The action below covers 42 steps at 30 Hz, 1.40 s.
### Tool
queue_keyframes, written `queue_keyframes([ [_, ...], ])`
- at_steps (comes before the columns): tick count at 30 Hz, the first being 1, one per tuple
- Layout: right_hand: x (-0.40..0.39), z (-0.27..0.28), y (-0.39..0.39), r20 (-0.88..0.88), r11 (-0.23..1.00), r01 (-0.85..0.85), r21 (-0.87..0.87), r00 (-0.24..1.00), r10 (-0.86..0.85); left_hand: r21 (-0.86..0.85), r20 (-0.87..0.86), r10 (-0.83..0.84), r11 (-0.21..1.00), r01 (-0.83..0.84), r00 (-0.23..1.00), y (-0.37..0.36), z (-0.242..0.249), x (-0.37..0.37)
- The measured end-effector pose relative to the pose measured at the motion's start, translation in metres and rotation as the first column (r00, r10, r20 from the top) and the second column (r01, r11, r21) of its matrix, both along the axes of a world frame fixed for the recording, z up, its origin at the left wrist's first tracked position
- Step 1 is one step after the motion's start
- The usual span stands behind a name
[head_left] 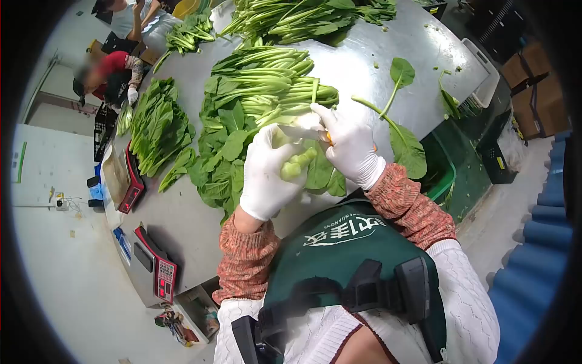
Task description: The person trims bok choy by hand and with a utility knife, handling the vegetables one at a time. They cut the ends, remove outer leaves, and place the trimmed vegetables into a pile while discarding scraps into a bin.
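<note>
My left hand, in a white glove, grips a bunch of leafy greens by its pale stems. My right hand, also gloved, holds a small knife with an orange handle against the stem ends, its blade pointing left across the bunch. Both hands hover over the steel table, just in front of a big pile of the same greens. I wear a green apron and knitted sleeve covers.
More green piles lie at the left and far end. Loose leaves lie to the right. Two scales stand on the table's left edge. Another person in red works at the far left. A green crate sits below.
</note>
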State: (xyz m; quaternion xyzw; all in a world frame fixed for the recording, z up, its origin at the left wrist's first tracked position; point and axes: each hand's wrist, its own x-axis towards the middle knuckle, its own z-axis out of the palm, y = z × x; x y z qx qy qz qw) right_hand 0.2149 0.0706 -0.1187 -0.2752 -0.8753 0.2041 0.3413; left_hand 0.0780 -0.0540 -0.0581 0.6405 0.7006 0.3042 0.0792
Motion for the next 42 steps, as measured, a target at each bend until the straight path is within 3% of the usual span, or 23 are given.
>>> queue_keyframes([
  [1, 0.002, 0.001, 0.001, 0.012, 1.0, 0.006, -0.027, 1.0, -0.006, 0.029, -0.025, 0.005, 1.0, -0.005, 1.0, 0.002, -0.002, 0.001],
  [4, 0.009, -0.028, 0.03, 0.074, 0.892, -0.019, -0.452, 0.996, 0.059, 0.08, -0.066, 0.015, 0.997, -0.01, 0.998, 0.002, -0.005, 0.002],
  [6, 0.032, -0.036, 0.058, 0.099, 0.897, -0.02, -0.441, 0.992, 0.071, 0.073, -0.018, -0.052, 0.996, 0.053, 0.999, 0.001, 0.005, -0.003],
  [7, 0.032, -0.037, 0.066, 0.23, 0.856, 0.112, -0.505, 0.973, 0.009, 0.075, 0.009, -0.078, 0.994, 0.078, 0.997, 0.002, 0.008, -0.006],
  [10, 0.031, 0.001, 0.067, -0.037, 0.788, -0.043, -0.614, 0.999, 0.026, 0.058, 0.115, -0.141, 0.989, 0.135, 0.983, 0.003, 0.018, -0.01],
  [12, 0.024, 0.041, 0.055, -0.417, 0.666, -0.464, -0.585, 0.876, 0.243, 0.044, 0.209, -0.224, 0.975, 0.219, 0.952, 0.01, 0.03, -0.011],
  [13, 0.02, 0.059, 0.05, -0.474, 0.637, -0.571, -0.517, 0.811, 0.343, 0.043, 0.243, -0.268, 0.963, 0.266, 0.932, 0.012, 0.035, -0.011],
  [14, 0.017, 0.077, 0.045, -0.524, 0.588, -0.674, -0.447, 0.731, 0.438, 0.043, 0.276, -0.309, 0.95, 0.31, 0.91, 0.014, 0.041, -0.011],
  [17, 0.024, 0.106, 0.045, -0.278, 0.668, -0.551, -0.501, 0.833, 0.478, 0.036, 0.37, -0.315, 0.945, 0.326, 0.874, 0.01, 0.056, -0.016],
  [19, 0.026, 0.1, 0.053, -0.296, 0.811, -0.498, -0.307, 0.86, 0.416, 0.093, 0.339, -0.285, 0.958, 0.27, 0.897, 0.003, 0.062, -0.031],
  [20, 0.032, 0.099, 0.058, -0.285, 0.841, -0.43, -0.329, 0.894, 0.345, 0.127, 0.387, -0.251, 0.968, 0.218, 0.887, -0.005, 0.064, -0.044],
  [21, 0.039, 0.097, 0.064, -0.273, 0.864, -0.36, -0.352, 0.922, 0.273, 0.215, 0.486, -0.249, 0.963, 0.162, 0.838, -0.014, 0.06, -0.061],
  [22, 0.046, 0.096, 0.069, -0.26, 0.879, -0.29, -0.378, 0.945, 0.199, 0.342, 0.672, -0.25, 0.94, 0.007, 0.698, -0.025, 0.057, -0.066],
  [23, 0.055, 0.093, 0.08, -0.22, 0.964, -0.201, -0.174, 0.962, 0.161, 0.441, 0.754, -0.298, 0.89, -0.115, 0.585, -0.036, 0.051, -0.074],
  [25, 0.072, 0.076, 0.105, -0.105, 0.994, -0.039, -0.098, 0.994, 0.028, 0.559, 0.808, -0.414, 0.761, -0.328, 0.418, -0.059, 0.038, -0.105],
  [27, 0.081, 0.058, 0.114, -0.11, 0.996, 0.092, 0.003, 0.99, -0.091, 0.615, 0.784, -0.428, 0.639, -0.462, 0.45, -0.071, 0.041, -0.115],
  [28, 0.082, 0.052, 0.113, -0.108, 0.996, 0.085, -0.029, 0.99, -0.088, 0.621, 0.782, -0.423, 0.585, -0.521, 0.457, -0.082, 0.034, -0.127],
  [31, 0.082, 0.034, 0.1, -0.074, 0.991, 0.055, -0.125, 0.995, -0.065, 0.621, 0.767, -0.553, 0.513, -0.592, 0.326, -0.114, 0.01, -0.161],
  [34, 0.076, 0.013, 0.09, -0.053, 0.981, -0.003, -0.192, 0.999, -0.008, 0.564, 0.678, -0.734, 0.488, -0.666, 0.036, -0.148, -0.014, -0.179],
  [37, 0.068, 0.007, 0.079, -0.01, 0.942, 0.007, -0.335, 1.0, -0.011, 0.439, 0.731, -0.677, 0.365, -0.821, 0.09, -0.173, -0.041, -0.201],
  [38, 0.067, -0.007, 0.084, -0.01, 0.985, -0.034, -0.168, 0.999, 0.033, 0.44, 0.726, -0.686, 0.396, -0.806, 0.06, -0.184, -0.049, -0.206],
  [41, 0.062, -0.015, 0.079, 0.012, 0.972, -0.048, -0.228, 0.999, 0.052, 0.238, 0.876, -0.47, 0.223, -0.945, 0.109, -0.2, -0.061, -0.208],
  [42, 0.061, -0.018, 0.079, 0.03, 0.97, -0.038, -0.241, 0.998, 0.046, 0.165, 0.891, -0.451, 0.2, -0.966, 0.059, -0.213, -0.072, -0.215],
])
